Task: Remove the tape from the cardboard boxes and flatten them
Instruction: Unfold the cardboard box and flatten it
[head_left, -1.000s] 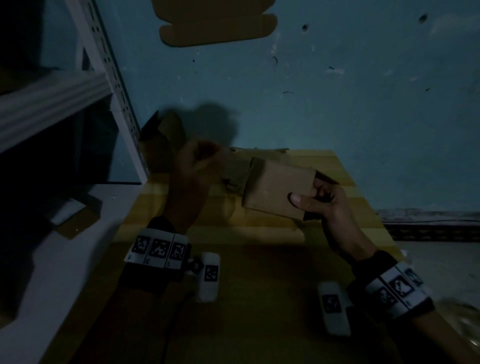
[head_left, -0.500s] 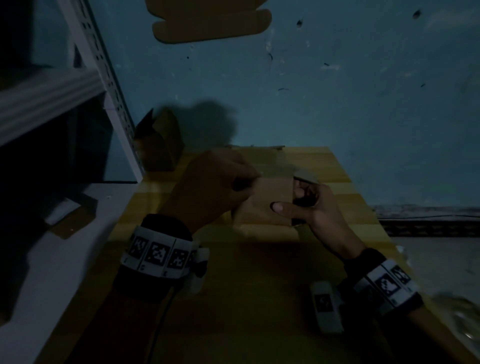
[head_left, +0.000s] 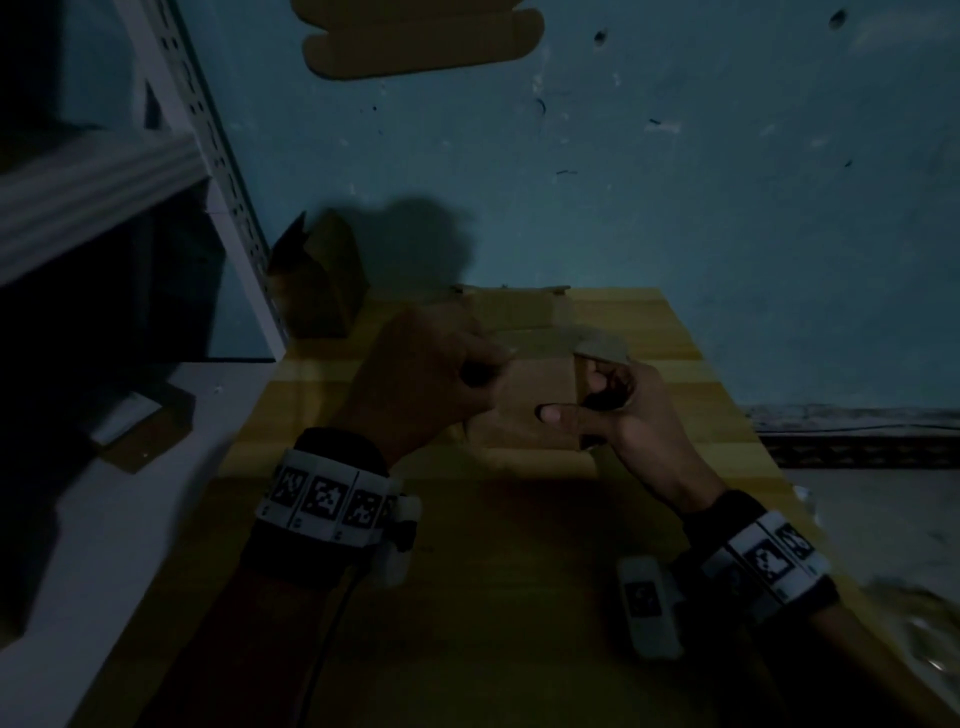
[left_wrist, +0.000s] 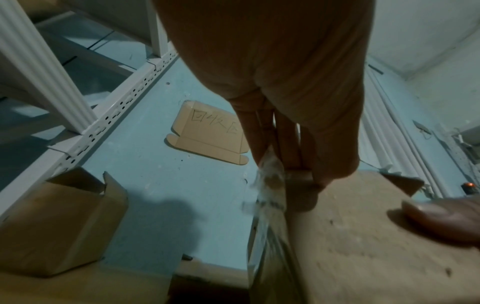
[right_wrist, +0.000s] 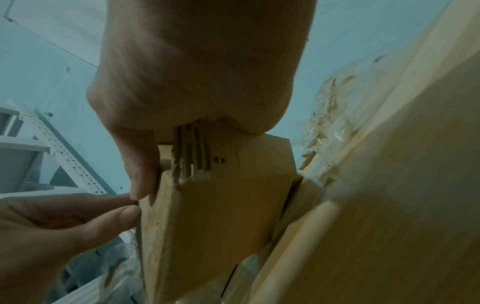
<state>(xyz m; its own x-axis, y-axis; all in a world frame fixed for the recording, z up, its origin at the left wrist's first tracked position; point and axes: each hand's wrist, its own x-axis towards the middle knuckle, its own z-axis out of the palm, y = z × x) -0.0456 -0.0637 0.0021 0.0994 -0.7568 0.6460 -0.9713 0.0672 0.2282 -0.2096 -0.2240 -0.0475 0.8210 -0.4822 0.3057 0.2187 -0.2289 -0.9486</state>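
Observation:
Both hands hold a small brown cardboard box (head_left: 535, 400) above the wooden table (head_left: 519, 597). My right hand (head_left: 587, 402) grips its right end, thumb on the near face and fingers curled into the open end by a loose flap (head_left: 602, 345). My left hand (head_left: 488, 369) covers the box's left edge. In the left wrist view its fingertips (left_wrist: 262, 152) pinch a strip of clear tape (left_wrist: 271, 185) that runs down along the box's edge (left_wrist: 363, 236). The right wrist view shows the box (right_wrist: 221, 216) with a torn patch of cardboard.
An open cardboard box (head_left: 317, 280) stands at the table's back left beside a white metal rack (head_left: 218, 171). Flattened cardboard (head_left: 514, 306) lies behind the hands, and another flat sheet (head_left: 421, 41) lies farther off. Crumpled clear tape (head_left: 924, 623) sits at the right edge.
My left hand came from the box's far left end onto its left edge. The box turned from tilted to level and moved nearer me.

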